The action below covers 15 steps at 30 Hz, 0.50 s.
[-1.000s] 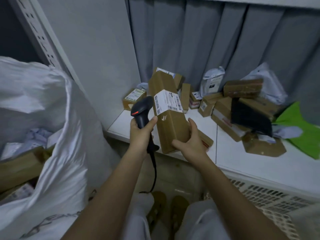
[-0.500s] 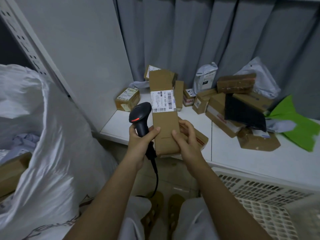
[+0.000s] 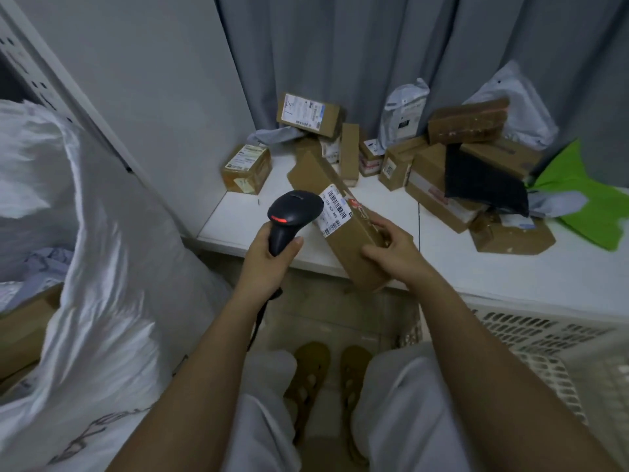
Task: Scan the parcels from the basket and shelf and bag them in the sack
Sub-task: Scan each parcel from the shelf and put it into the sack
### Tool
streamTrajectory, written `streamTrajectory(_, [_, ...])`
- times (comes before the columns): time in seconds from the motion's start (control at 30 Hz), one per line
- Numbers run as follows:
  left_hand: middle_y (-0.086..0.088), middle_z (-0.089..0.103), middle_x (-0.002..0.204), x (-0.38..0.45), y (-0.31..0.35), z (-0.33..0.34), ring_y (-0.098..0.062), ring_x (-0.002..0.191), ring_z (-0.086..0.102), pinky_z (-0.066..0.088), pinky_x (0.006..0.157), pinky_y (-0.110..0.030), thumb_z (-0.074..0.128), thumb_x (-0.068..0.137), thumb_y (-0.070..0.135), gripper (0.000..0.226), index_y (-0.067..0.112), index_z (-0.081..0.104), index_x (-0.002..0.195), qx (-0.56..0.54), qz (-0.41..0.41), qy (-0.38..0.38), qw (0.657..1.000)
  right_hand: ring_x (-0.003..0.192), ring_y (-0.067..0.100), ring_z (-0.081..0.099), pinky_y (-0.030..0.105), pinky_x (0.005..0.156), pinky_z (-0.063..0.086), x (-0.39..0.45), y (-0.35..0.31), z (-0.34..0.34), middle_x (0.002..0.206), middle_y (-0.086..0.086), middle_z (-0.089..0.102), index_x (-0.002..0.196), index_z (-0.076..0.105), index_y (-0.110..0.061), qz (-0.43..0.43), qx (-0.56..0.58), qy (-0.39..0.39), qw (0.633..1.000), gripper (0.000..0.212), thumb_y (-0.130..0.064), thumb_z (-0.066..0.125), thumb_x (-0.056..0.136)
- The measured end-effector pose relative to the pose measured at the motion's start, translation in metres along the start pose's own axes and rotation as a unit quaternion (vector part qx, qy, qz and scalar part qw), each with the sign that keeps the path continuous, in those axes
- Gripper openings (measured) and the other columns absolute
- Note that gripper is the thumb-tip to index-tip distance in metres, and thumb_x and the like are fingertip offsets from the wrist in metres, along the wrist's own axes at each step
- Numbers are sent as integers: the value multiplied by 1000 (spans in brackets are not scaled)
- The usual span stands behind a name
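Tilted since half a second ago: box point(image 3: 343, 219), formerly upright before the chest, now slanting from upper left to lower right at frame centre, label point(image 3: 335, 211) facing up toward the scanner.

Right hand point(image 3: 394, 252): fingers and thumb curled round the lower end of the box, holding it above the shelf edge.

Left hand point(image 3: 272, 255): wrapped round the scanner point(image 3: 292, 216) handle, thumb along the side; scanner head just beside the label, red light lit on its upper face; cord hanging below the wrist.

Shelf point(image 3: 510, 274), white, centre to right of frame: heap of brown parcels point(image 3: 425, 165) against the grey curtain point(image 3: 374, 63), plus one small labelled carton point(image 3: 246, 168) apart at the left, two pale mailers, a black bag point(image 3: 483, 185) and a green bag point(image 3: 585, 199) at far right.

Sack point(image 3: 85, 284), white, left of frame: open mouth, cardboard and pale wrapping visible inside.

Basket point(image 3: 544, 338), white lattice, lower right, under the shelf edge.

Bottom centre: pale trousers, brown sandals.
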<state>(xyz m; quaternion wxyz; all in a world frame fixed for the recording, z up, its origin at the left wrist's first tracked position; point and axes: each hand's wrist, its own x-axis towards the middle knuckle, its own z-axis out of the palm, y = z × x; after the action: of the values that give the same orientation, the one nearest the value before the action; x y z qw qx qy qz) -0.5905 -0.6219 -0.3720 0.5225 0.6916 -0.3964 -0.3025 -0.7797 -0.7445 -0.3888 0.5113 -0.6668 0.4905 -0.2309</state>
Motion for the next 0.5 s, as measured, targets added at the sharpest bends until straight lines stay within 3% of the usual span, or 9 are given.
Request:
streamTrajectory(0.1, [12, 57, 95, -4, -5, -7, 2, 84, 54, 38, 61, 0, 64, 91, 18, 28, 23, 51, 115, 62, 10, -38, 997, 108, 14, 50, 20, 75, 42, 0, 7, -6, 130, -1, 50, 143, 44, -25, 5, -50, -13, 999, 61, -20, 67, 86])
streamTrajectory(0.3, [5, 57, 106, -8, -11, -17, 4, 84, 52, 37, 63, -2, 66, 89, 17, 38, 17, 53, 125, 123, -5, -75, 990, 110, 11, 45, 17, 73, 40, -1, 11, -11, 126, -6, 42, 144, 43, -26, 16, -73, -41, 996, 59, -21, 64, 89])
streamTrajectory(0.4, [3, 58, 114, -9, -11, -21, -8, 96, 55, 37, 71, -9, 65, 90, 17, 42, 18, 51, 129, 126, -9, -94, 987, 111, 11, 43, 24, 85, 38, -1, 11, -11, 126, -7, 39, 144, 43, -27, 13, -90, -47, 995, 59, -21, 64, 89])
streamTrajectory(0.5, [-1, 59, 114, -9, -13, -23, -15, 102, 56, 38, 74, -13, 64, 89, 13, 42, 18, 51, 128, 131, -5, -105, 986, 111, 10, 43, 22, 83, 38, 1, 12, -11, 126, -8, 40, 144, 44, -26, 12, -85, -48, 995, 59, -20, 65, 89])
